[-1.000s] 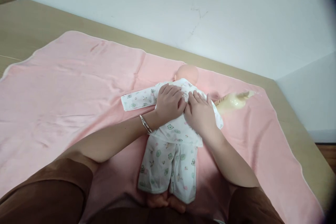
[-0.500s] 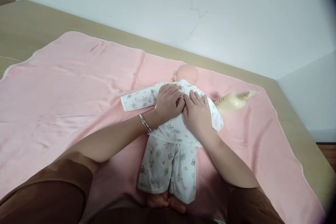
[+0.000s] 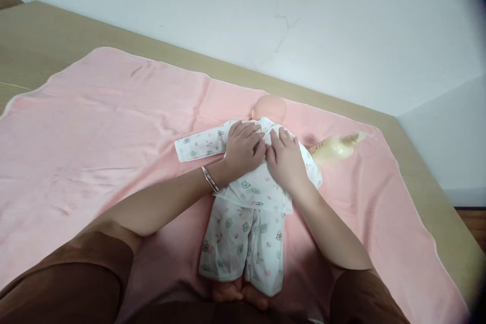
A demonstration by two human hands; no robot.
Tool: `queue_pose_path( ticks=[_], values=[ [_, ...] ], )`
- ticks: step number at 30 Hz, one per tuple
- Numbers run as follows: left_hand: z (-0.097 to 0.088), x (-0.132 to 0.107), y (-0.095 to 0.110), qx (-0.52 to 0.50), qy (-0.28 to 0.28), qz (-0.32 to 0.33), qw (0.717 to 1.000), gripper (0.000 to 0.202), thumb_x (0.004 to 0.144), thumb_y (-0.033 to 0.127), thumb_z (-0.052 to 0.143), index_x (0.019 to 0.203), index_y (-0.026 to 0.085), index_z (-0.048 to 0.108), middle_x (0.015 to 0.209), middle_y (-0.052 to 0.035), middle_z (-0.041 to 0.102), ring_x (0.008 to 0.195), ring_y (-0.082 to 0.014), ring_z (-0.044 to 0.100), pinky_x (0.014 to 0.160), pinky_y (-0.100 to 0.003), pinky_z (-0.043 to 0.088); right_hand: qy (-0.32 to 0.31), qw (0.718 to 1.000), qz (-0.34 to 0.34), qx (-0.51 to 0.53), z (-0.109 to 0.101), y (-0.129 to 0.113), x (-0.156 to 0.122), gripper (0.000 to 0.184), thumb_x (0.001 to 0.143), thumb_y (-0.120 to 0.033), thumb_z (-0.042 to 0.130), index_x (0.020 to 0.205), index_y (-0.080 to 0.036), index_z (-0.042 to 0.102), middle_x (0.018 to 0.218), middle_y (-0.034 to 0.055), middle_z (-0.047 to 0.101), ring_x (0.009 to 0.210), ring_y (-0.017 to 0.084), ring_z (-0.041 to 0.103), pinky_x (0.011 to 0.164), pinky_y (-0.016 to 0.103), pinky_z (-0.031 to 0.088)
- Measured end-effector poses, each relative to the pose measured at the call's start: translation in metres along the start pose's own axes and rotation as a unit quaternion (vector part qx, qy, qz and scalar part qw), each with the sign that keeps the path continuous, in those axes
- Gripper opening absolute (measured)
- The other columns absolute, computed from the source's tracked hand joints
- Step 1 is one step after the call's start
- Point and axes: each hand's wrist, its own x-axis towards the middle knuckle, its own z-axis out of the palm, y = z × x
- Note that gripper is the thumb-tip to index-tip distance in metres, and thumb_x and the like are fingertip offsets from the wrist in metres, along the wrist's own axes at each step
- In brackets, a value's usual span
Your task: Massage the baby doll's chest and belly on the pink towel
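Note:
A baby doll (image 3: 270, 107) lies stretched out with its head away from me and its bare feet close to my body. It wears a white printed top (image 3: 252, 190) and matching trousers (image 3: 227, 243). Flat on the upper part of the top rests my left hand (image 3: 245, 148), fingers extended. My right hand (image 3: 286, 159) lies beside it on the other side of the top, its fingers also stretched out. The thumbs are close together over the middle. One long sleeve (image 3: 199, 143) sticks out to the left; the right sleeve is partly behind my right hand.
Under the doll spreads a creased pink blanket (image 3: 98, 131) with a pale edge, on a wooden table (image 3: 159, 43). To the right of the doll, a baby bottle (image 3: 337, 147) with yellowish contents lies on its side. A white wall (image 3: 212, 15) rises behind the table.
My right hand has shifted slightly on the top, its fingers now a little more spread. My left hand stays in place. The camera view has tilted very slightly.

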Motion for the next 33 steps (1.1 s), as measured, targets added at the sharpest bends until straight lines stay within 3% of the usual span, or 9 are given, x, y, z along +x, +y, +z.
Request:
queue_pose_path(
  ticks=[4,11,15,29,33],
  values=[
    [-0.004,-0.001,0.001,-0.01,0.008,0.011,1.0,0.03,0.095,0.026,0.041,0.082,0.021,0.068,0.109,-0.0073,0.074,0.11,-0.0226,0.064,0.105,-0.044,0.045,-0.018,0.999,-0.026,-0.029,-0.009,-0.011,-0.013,0.048,0.101,-0.029,0.037,0.143,-0.012,0.049,0.155,0.0211,0.042,0.147,0.037,0.035,0.12,0.06,0.02],
    [0.001,0.001,0.004,0.028,-0.047,-0.083,0.995,0.036,0.099,0.033,0.041,0.118,0.016,0.066,0.13,-0.0112,0.065,0.125,-0.0267,0.056,0.112,-0.045,0.039,0.005,0.995,0.053,0.087,0.005,0.01,0.01,0.059,0.1,-0.044,0.037,0.148,-0.009,0.041,0.16,0.0227,0.033,0.153,0.033,0.023,0.121,0.06,0.018],
    [0.004,0.003,0.004,0.052,-0.075,-0.121,0.988,0.039,0.096,0.034,0.047,0.127,0.014,0.061,0.138,-0.0126,0.06,0.133,-0.0295,0.049,0.116,-0.047,0.035,0.032,0.993,0.059,0.093,0.014,0.016,0.015,0.061,0.099,-0.046,0.038,0.149,-0.01,0.04,0.16,0.0216,0.034,0.152,0.032,0.024,0.122,0.06,0.015],
    [0.005,0.007,0.003,0.04,-0.109,-0.121,0.986,0.042,0.095,0.033,0.048,0.131,0.013,0.058,0.142,-0.014,0.057,0.137,-0.0314,0.045,0.119,-0.05,0.03,0.031,0.997,0.031,0.07,0.018,0.021,0.016,0.062,0.1,-0.044,0.038,0.152,-0.011,0.037,0.16,0.0219,0.034,0.152,0.032,0.025,0.121,0.061,0.016],
    [0.006,0.006,-0.001,0.018,-0.078,-0.081,0.994,0.037,0.094,0.029,0.048,0.124,0.014,0.063,0.135,-0.0125,0.063,0.13,-0.0297,0.051,0.116,-0.05,0.035,0.012,0.998,-0.007,0.061,0.012,0.023,0.019,0.059,0.101,-0.041,0.037,0.154,-0.014,0.036,0.16,0.0217,0.033,0.152,0.033,0.026,0.12,0.061,0.019]
  ],
)
